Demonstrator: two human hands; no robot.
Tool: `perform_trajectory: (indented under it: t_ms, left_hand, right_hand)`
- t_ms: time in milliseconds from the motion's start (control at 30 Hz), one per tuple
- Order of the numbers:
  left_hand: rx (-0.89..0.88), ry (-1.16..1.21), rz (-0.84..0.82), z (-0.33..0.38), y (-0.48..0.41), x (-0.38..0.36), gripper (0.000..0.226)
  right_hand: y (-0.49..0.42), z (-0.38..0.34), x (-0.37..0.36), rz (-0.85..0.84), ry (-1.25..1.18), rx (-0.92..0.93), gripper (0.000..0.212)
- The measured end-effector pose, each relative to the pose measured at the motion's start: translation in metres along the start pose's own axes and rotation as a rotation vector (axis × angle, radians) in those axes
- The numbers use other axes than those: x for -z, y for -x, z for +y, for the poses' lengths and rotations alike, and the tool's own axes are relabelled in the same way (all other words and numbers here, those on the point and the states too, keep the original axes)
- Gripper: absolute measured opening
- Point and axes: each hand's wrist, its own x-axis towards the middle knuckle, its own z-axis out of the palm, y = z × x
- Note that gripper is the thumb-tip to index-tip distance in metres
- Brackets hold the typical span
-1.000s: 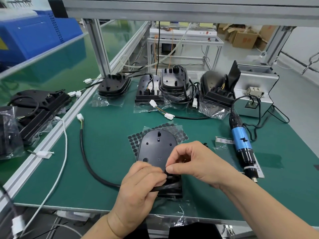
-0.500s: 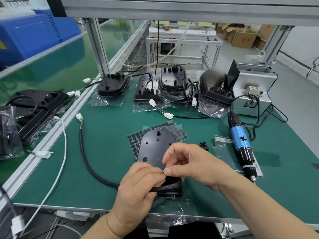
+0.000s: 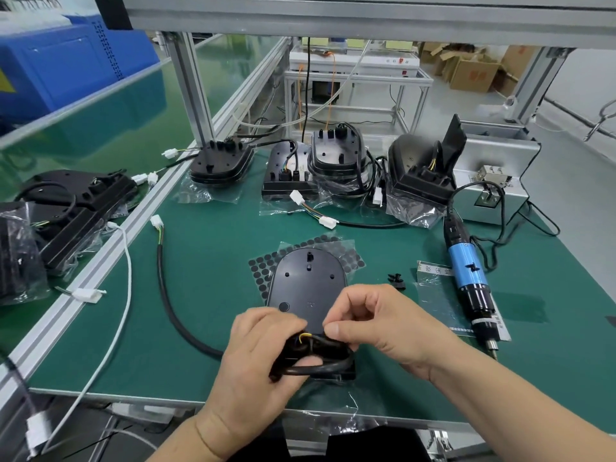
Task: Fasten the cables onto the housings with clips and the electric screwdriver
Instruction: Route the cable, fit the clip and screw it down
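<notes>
A black oval housing [image 3: 308,283] lies flat on the green mat in front of me. A thick black cable [image 3: 168,296] curves from a white connector at the left round to the housing's near end. My left hand [image 3: 253,365] grips the cable's looped end against the near edge of the housing. My right hand [image 3: 376,321] pinches something small and dark at the same spot, where a yellow wire shows; what it pinches is hidden. Two small black clips [image 3: 397,281] lie just right of the housing. The blue electric screwdriver [image 3: 468,281] lies on the mat at the right, untouched.
Several more housings with cables [image 3: 336,161] stand in a row at the back. A sheet of black round pads [image 3: 263,263] lies under the housing. A grey metal screw feeder box [image 3: 496,181] sits back right. More bagged housings [image 3: 66,208] lie beyond the aluminium rail at the left.
My left fingers have shifted back on the cable, exposing the near end of the housing and a yellow wire. My right hand stays pinched at the same spot.
</notes>
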Motion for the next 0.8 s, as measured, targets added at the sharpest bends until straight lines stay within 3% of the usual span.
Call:
perform_trajectory:
  t_ms: [133,267,500,800]
  left_hand:
    - [0.016,0.011,-0.046,0.001,0.004,0.004,0.026]
    - [0.044,0.003,-0.052,0.005,0.004,0.003,0.021]
    - [0.059,-0.02,-0.026,0.005,0.008,-0.002,0.015]
    - [0.058,0.029,0.029,0.008,0.008,-0.006,0.016]
  right_hand:
    - [0.008,-0.001,0.005,-0.061,0.075,0.006,0.011]
    - [0.011,0.002,0.0,0.059,0.481,0.09,0.013]
    - [0.015,0.008,-0.009,0.144,0.394,0.097,0.011]
    - [0.011,0.007,-0.013,0.129,0.424,0.155,0.012]
